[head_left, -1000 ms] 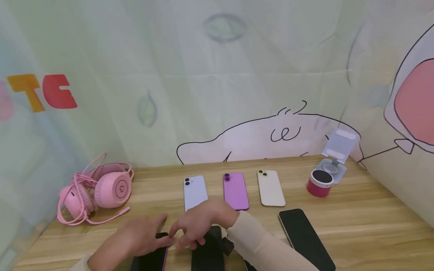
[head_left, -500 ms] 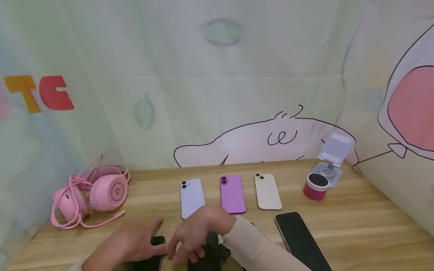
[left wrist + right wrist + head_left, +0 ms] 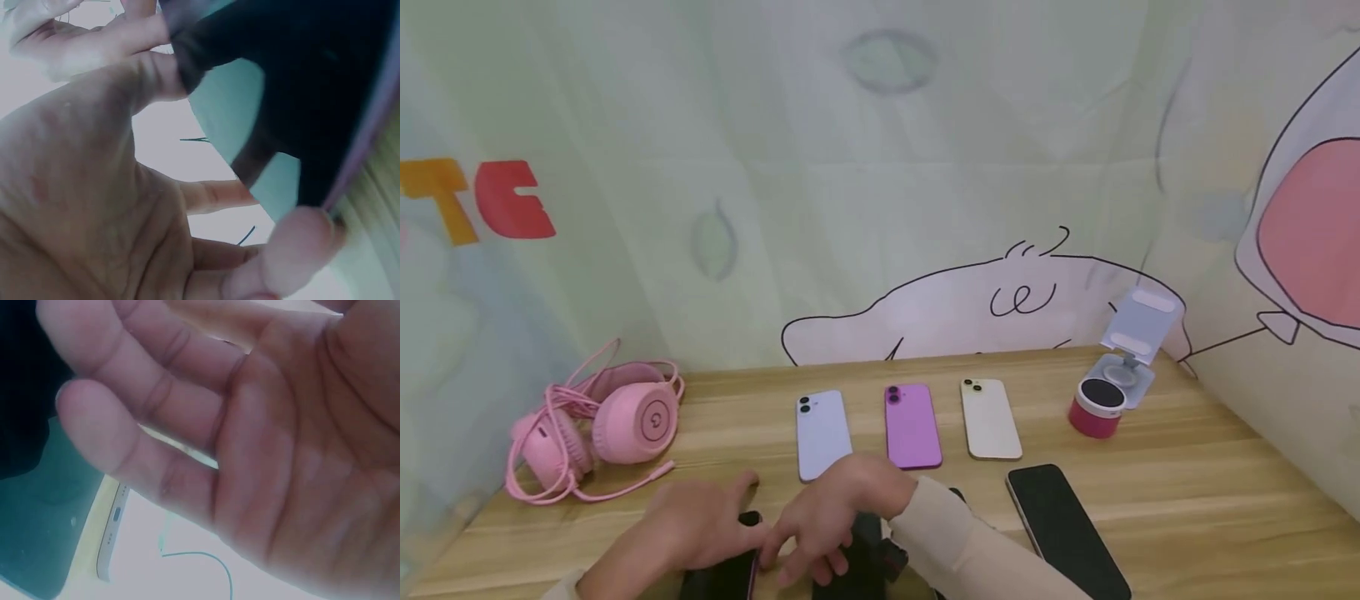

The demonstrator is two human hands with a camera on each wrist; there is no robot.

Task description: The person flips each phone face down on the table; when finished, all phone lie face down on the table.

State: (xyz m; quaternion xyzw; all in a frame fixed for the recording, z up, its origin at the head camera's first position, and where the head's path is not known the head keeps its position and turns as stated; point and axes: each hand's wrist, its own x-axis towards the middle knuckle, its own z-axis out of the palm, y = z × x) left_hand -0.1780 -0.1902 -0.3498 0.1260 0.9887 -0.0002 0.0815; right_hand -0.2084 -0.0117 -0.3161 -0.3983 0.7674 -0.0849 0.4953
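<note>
My left hand [image 3: 741, 542] grips a dark-screened phone with a pink-purple edge [image 3: 724, 579] at the table's near edge. In the left wrist view its thumb [image 3: 299, 247] and a finger [image 3: 150, 75] pinch that phone [image 3: 312, 75] by its rim. My right hand [image 3: 805, 554], in a beige sleeve, hovers with loosely bent fingers [image 3: 125, 412] just right of it, over a second dark phone [image 3: 863, 558]. A pale gold edge of that phone [image 3: 112, 525] shows under the palm. I cannot tell whether the fingers touch it.
On the wooden table [image 3: 1210, 492], a lavender phone [image 3: 822, 433], a magenta phone [image 3: 912, 425] and a cream phone [image 3: 990, 418] lie face down in a row. A black phone [image 3: 1063, 529] lies face up at right. Pink headphones [image 3: 602, 429] sit left, a red-based stand [image 3: 1108, 392] back right.
Both hands stay at the two near phones and have slid slightly toward the near edge. The view has shifted a little. Nothing was let go.
</note>
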